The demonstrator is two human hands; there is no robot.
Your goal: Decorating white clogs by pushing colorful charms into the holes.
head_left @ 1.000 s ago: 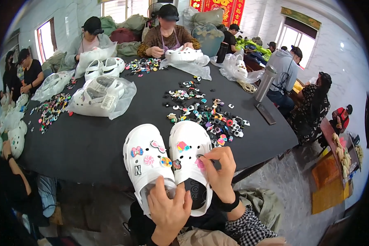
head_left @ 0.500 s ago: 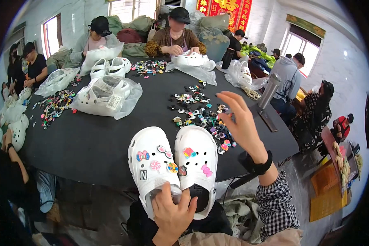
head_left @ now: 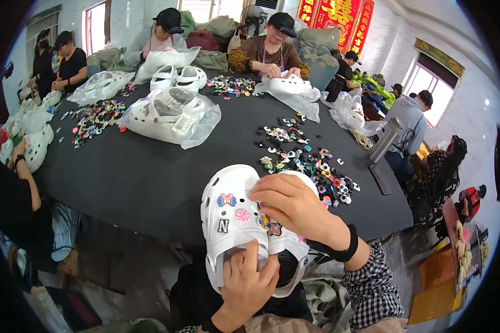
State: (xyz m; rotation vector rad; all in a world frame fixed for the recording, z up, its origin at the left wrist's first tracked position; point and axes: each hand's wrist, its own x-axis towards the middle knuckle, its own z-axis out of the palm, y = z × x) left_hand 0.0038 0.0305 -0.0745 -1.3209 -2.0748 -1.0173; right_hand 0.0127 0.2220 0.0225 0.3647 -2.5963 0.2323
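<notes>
A pair of white clogs rests at the table's near edge, toes pointing away from me. My left hand (head_left: 245, 282) grips them at their openings, its fingers in the left clog (head_left: 230, 183) and its thumb by the right clog (head_left: 281, 244). On the left clog sit a bow charm (head_left: 226, 199), a pink swirl charm (head_left: 243, 215), a black letter-shaped charm (head_left: 223, 225) and a round colourful charm (head_left: 263, 223). My right hand (head_left: 300, 211) reaches across both clogs, fingertips pressed together at the left clog's inner upper side. Whatever they pinch is hidden.
Loose charms (head_left: 328, 180) lie spread beyond the clogs on the dark table (head_left: 172, 172). Bagged white clogs (head_left: 161, 119) stand farther left. At the right are a metal flask (head_left: 388, 133) and a dark flat object (head_left: 380, 178). Across the table a co-worker (head_left: 275, 53) handles another clog.
My right hand has come from beside the charm pile, fingers apart, down onto the clogs, with its fingers closed. My left hand keeps its hold. The whole view has shifted, so the clogs appear farther right.
</notes>
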